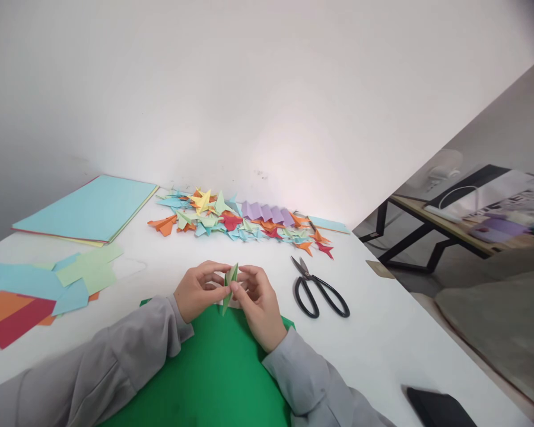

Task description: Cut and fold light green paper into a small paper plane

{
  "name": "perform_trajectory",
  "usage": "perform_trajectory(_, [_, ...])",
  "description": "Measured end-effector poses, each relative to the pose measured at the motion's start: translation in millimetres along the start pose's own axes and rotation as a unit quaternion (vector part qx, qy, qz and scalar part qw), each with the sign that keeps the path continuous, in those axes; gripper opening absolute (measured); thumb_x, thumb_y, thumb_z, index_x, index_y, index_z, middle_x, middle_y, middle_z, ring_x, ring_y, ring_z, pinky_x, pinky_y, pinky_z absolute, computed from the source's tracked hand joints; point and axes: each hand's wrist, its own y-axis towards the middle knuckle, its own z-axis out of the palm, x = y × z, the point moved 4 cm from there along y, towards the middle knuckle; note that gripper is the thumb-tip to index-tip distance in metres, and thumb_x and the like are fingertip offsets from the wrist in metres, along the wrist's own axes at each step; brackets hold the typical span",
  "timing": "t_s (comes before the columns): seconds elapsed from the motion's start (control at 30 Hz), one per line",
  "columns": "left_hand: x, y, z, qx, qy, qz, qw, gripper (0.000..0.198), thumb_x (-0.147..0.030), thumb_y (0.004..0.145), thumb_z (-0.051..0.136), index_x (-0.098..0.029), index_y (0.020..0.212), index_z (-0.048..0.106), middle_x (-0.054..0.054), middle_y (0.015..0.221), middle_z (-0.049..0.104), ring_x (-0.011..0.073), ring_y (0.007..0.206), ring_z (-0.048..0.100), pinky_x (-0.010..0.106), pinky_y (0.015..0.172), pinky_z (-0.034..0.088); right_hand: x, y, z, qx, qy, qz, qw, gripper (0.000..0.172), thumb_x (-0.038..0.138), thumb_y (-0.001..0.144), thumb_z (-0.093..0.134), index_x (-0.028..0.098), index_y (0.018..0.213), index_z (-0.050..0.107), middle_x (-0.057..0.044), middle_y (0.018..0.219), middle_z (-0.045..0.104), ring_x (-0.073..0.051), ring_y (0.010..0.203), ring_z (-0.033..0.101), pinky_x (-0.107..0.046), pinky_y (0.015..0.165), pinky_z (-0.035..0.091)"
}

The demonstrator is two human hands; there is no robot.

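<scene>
A small folded piece of light green paper stands upright between my two hands, above a green sheet on the white table. My left hand pinches its left side with curled fingers. My right hand pinches its right side, thumb and fingers pressed on the paper. Both arms wear grey sleeves.
Black scissors lie open just right of my hands. A heap of several folded coloured paper figures sits at the wall. A stack of coloured sheets lies far left, cut paper scraps at the left edge. A dark object lies near right.
</scene>
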Motion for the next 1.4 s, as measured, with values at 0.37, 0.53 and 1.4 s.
perform_trajectory(0.37, [0, 1, -1.4, 0.008, 0.015, 0.009, 1.0, 0.03, -0.017, 0.062, 0.06, -0.016, 0.092, 0.061, 0.006, 0.096, 0.049, 0.0176, 0.079, 0.054, 0.029, 0.059, 0.05, -3, 0, 0, 0.001, -0.014, 0.006, 1.0, 0.021, 0.029, 0.08, 0.047, 0.021, 0.099, 0.042, -0.001, 0.081, 0.053, -0.011, 0.057, 0.051, -0.022, 0.047, 0.041])
perform_trajectory(0.53, [1, -1, 0.3, 0.024, 0.022, 0.03, 0.999, 0.031, -0.015, 0.061, 0.061, -0.019, 0.092, 0.062, 0.006, 0.099, 0.046, 0.0177, 0.083, 0.053, 0.029, 0.064, 0.05, -2, 0, 0, -0.007, -0.058, -0.014, 0.998, 0.015, 0.021, 0.079, 0.046, 0.02, 0.093, 0.044, 0.0, 0.073, 0.054, -0.01, 0.054, 0.048, -0.022, 0.046, 0.039])
perform_trajectory(1.4, [4, 0, 3.3, 0.04, -0.109, -0.079, 0.99, 0.024, -0.032, 0.059, 0.067, -0.011, 0.07, 0.069, 0.006, 0.068, 0.061, 0.0153, 0.063, 0.054, 0.031, 0.061, 0.045, 20, -9, -1, -0.037, -0.244, -0.195, 0.949, 0.017, 0.011, 0.075, 0.042, 0.02, 0.081, 0.055, -0.005, 0.074, 0.059, -0.018, 0.07, 0.055, -0.029, 0.061, 0.043])
